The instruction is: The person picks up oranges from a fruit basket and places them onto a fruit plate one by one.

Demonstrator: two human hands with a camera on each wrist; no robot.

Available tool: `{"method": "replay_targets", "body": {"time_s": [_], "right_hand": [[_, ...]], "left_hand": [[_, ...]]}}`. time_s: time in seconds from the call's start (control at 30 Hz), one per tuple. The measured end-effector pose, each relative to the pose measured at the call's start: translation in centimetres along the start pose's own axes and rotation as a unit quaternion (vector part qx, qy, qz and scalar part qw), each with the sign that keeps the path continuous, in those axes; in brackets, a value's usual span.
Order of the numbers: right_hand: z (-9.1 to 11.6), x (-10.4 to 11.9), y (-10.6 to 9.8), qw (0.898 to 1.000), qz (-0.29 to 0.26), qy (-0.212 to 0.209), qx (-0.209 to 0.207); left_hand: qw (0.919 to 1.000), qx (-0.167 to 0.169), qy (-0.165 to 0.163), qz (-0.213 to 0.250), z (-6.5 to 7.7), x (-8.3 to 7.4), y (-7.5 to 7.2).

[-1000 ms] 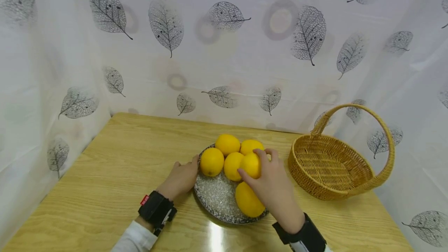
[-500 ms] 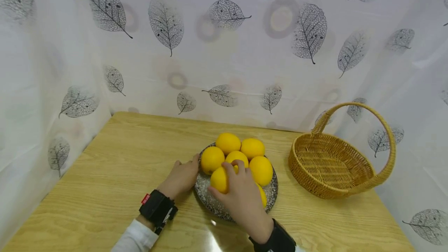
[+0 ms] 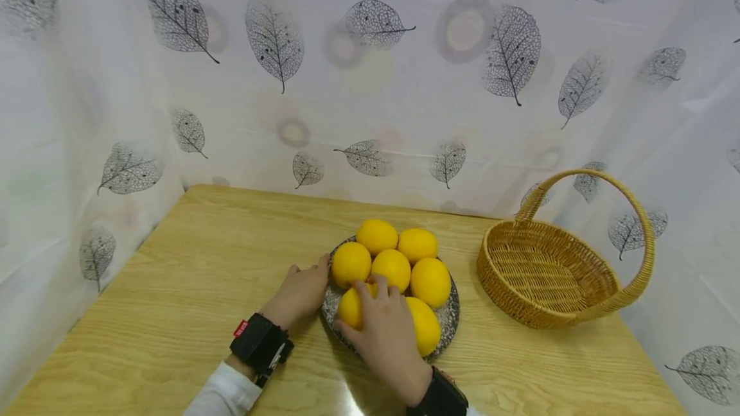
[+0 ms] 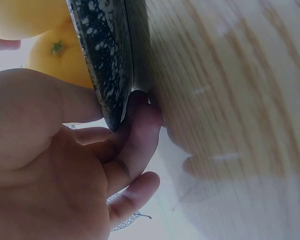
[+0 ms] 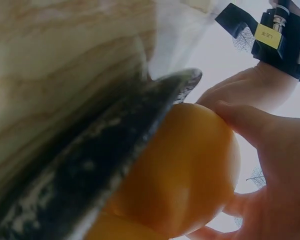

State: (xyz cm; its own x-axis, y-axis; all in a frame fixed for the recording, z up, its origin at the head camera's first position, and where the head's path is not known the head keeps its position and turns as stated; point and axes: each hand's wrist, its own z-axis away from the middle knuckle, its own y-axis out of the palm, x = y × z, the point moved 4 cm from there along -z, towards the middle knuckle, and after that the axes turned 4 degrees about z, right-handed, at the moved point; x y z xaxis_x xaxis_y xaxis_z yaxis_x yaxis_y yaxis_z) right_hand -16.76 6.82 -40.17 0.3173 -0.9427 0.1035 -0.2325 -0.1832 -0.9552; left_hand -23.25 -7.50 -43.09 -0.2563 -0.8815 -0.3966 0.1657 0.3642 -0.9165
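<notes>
A speckled grey plate (image 3: 449, 323) holds several yellow-orange oranges (image 3: 430, 282). My left hand (image 3: 297, 294) grips its left rim; in the left wrist view the thumb lies on the upper side of the plate (image 4: 107, 60) and fingers curl beneath it. My right hand (image 3: 383, 332) has its fingers round an orange (image 3: 349, 309) at the plate's near left. The right wrist view shows this orange (image 5: 182, 170) low, just inside the dark rim (image 5: 90, 160), with thumb and fingers on its far sides. Whether it touches the plate's bottom is hidden.
To the right of the plate stands a wicker basket (image 3: 543, 268) with a tall arched handle (image 3: 642, 230); no fruit shows in it. A light wood table (image 3: 231, 236) lies beneath. Behind and beside it hangs a white curtain (image 3: 231, 114) with leaf prints.
My right hand has carried the orange from the plate's right part toward the near left and lowered it. The left hand has stayed at the rim.
</notes>
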Motion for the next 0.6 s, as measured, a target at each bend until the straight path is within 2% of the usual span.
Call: {"method": "replay_targets", "body": {"time_s": [0.4,0.6], "right_hand": [[0.23,0.25,0.14,1.000,0.020,-0.018,-0.016],[0.52,0.36,0.06,1.000,0.002,-0.021,-0.013]], "left_hand": [[1.0000,0.003,-0.007,0.002,0.11,0.10,0.04],[0.9996,-0.015,-0.010,-0.020,0.37,0.55,0.45]]}}
